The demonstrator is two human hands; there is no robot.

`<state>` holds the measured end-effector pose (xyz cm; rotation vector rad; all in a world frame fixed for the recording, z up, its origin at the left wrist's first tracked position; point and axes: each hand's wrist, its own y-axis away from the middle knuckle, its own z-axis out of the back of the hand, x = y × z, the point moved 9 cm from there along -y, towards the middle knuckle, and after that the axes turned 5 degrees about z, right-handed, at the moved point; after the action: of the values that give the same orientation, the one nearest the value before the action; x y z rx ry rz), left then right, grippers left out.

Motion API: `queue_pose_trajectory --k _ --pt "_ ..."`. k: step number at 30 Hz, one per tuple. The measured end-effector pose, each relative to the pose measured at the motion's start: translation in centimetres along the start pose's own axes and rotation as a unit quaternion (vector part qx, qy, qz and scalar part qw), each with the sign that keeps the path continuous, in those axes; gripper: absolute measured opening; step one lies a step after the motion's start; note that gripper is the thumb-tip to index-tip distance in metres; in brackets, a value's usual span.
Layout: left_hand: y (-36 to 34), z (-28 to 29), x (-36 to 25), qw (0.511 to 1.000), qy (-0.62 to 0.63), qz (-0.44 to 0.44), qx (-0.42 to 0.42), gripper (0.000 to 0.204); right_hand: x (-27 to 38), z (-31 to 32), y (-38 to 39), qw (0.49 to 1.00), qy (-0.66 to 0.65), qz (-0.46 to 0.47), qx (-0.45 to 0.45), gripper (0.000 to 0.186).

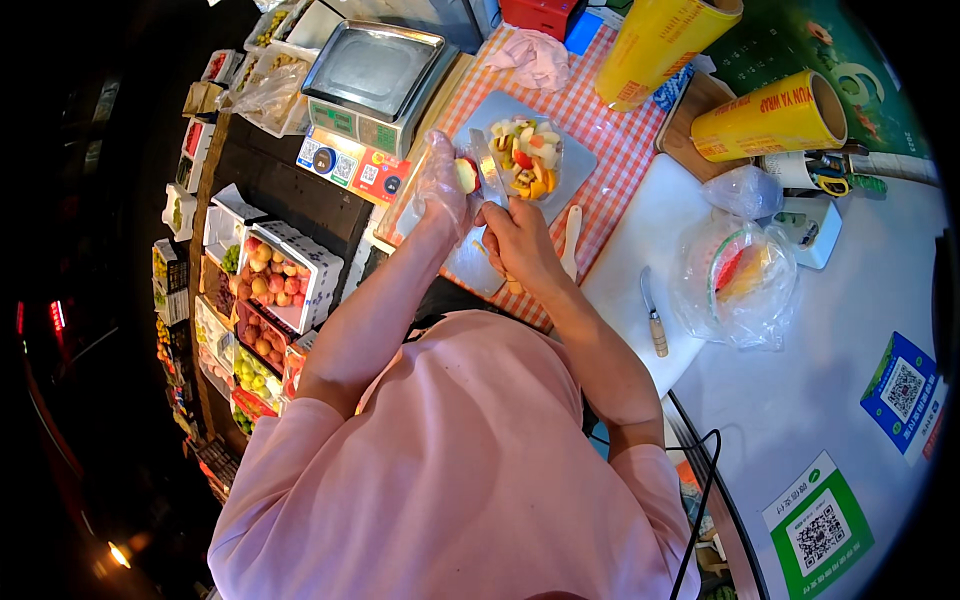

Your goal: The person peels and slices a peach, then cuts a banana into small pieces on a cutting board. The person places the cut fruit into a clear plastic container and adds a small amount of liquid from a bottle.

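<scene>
My left hand (440, 182), in a clear plastic glove, is closed around a piece of fruit (467, 176) with pale flesh and red skin, perhaps an apple. My right hand (523, 243) is bare and grips a knife (490, 172) by its wooden handle. The blade points away from me, right beside the fruit. Just right of the blade, a clear tray of cut mixed fruit (528, 158) holds white, red, orange and green pieces. It rests on a pale blue cutting board (577, 170), over which both hands work.
The board lies on an orange checked cloth (612, 190). To the right are a white peeler-like tool (572, 240), a second knife (654, 315) and bagged melon (735, 270). Yellow wrap rolls (765, 118) stand far right. A scale (375, 75) and fruit crates (280, 275) are left.
</scene>
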<state>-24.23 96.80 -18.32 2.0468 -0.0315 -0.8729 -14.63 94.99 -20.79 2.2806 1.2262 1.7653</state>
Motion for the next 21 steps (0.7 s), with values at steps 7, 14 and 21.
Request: queue_pose_trajectory --k 7,14,21 --pt "-0.6 0.7 0.3 0.999 0.02 0.013 -0.039 0.058 0.4 -0.1 0.2 0.999 -0.013 0.025 -0.019 0.026" --pt "0.9 -0.4 0.1 0.999 0.015 0.029 -0.004 0.059 1.7 -0.4 0.7 0.999 -0.038 0.02 -0.014 0.027" --pt "0.3 0.0 0.1 0.999 -0.002 0.031 -0.02 0.057 1.3 -0.8 0.5 0.998 -0.054 0.022 -0.012 0.026"
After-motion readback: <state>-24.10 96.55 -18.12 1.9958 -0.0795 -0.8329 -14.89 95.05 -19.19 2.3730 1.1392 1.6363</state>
